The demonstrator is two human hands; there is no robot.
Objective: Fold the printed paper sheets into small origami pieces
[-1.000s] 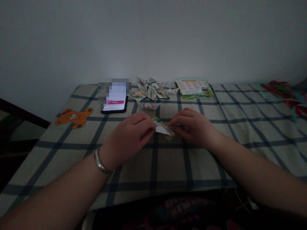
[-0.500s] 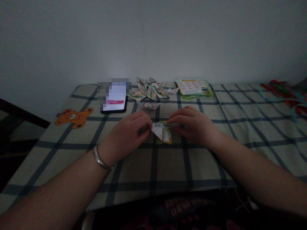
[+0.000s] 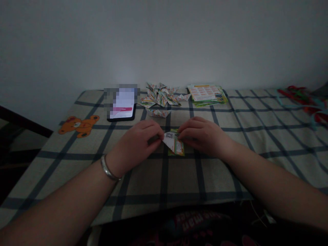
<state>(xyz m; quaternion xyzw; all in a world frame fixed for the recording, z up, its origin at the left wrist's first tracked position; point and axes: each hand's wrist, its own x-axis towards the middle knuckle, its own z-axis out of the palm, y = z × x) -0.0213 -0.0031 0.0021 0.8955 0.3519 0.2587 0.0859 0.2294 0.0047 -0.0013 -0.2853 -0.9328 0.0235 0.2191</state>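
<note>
Between my hands is a partly folded printed paper (image 3: 175, 145), with a white slanted flap, a QR code and green and orange printing. My left hand (image 3: 143, 138) pinches its left corner between thumb and fingers. On the opposite side my right hand (image 3: 201, 135) has its fingertips closed on the paper's right edge, covering part of it. Just beyond lies one folded paper boat (image 3: 158, 113). Behind that is a heap of several more folded paper pieces (image 3: 162, 95) in the same printed paper.
A lit phone (image 3: 123, 104) lies at the back left, near an orange bear cutout (image 3: 79, 126). Printed leaflets (image 3: 208, 95) are stacked at the back right. Red and light-blue ribbon-like material (image 3: 302, 99) lies far right on the checked tablecloth (image 3: 143, 191). A wall (image 3: 164, 41) rises behind.
My right fingers have closed from a looser pose onto the paper's right edge. The paper has turned slightly, and its QR code shows more clearly. My left hand keeps its pinch.
</note>
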